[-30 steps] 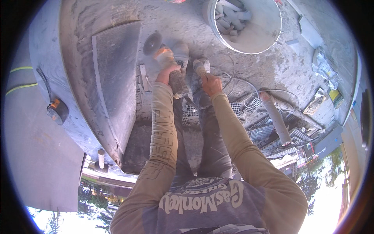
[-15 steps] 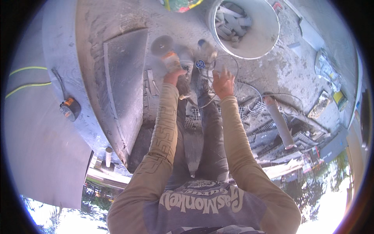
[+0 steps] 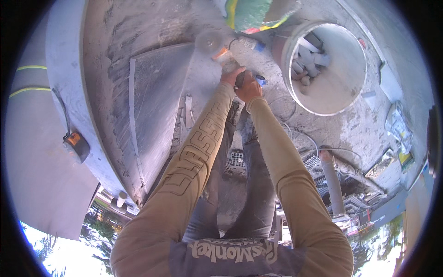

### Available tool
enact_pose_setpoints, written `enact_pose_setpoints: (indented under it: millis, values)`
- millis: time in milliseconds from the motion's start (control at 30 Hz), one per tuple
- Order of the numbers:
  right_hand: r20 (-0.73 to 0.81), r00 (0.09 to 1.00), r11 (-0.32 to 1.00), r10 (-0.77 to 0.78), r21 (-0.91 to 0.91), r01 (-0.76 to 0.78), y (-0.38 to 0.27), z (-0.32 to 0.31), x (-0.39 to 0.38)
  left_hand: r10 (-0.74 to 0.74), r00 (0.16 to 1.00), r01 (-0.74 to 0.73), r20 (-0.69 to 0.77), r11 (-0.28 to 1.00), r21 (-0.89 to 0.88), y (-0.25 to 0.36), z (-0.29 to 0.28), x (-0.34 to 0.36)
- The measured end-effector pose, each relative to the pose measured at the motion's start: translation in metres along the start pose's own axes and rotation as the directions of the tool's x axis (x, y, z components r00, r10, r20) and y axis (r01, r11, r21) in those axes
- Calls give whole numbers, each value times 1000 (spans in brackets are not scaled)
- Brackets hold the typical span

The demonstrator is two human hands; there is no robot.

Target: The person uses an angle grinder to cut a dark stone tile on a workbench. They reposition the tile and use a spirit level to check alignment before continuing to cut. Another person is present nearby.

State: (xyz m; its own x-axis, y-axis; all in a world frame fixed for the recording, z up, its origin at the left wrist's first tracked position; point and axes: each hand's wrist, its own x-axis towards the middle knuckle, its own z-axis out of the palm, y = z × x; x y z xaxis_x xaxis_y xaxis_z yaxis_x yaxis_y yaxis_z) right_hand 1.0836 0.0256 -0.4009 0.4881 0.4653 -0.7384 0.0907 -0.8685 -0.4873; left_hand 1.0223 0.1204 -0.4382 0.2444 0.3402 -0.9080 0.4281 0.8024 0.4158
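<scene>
My left hand point(image 3: 232, 76) is closed around the body of an angle grinder point(image 3: 223, 54) with an orange part near its head. The grinder's round disc point(image 3: 209, 42) is blurred and hangs beside the upper corner of a large grey slab point(image 3: 159, 87). Close against the left hand, my right hand point(image 3: 249, 87) is closed on the dark rear end of the grinder. Its fingers are partly hidden. A blue round fitting point(image 3: 260, 81) shows just beyond the right hand.
A white bucket point(image 3: 325, 110) holding broken offcuts stands at the right. Beyond the grinder lie a blue-and-white cylindrical object point(image 3: 252, 44) and a green-and-yellow bag point(image 3: 260, 16). A cable point(image 3: 304, 134) loops across the dusty floor near a tube point(image 3: 333, 189). Narrow strips point(image 3: 188, 111) lie beside the slab.
My left hand has carried the grinder forward and to the right. My right hand, open and apart before, has moved in and closed at the grinder's rear. The view has shifted.
</scene>
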Motion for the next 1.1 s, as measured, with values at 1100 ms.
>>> enact_pose_setpoints:
  millis: [1100]
  values:
    - [275,961,937,40,-345,60,83,-67,-116,-324,883,381,-339,917,118,-203,-230,-423]
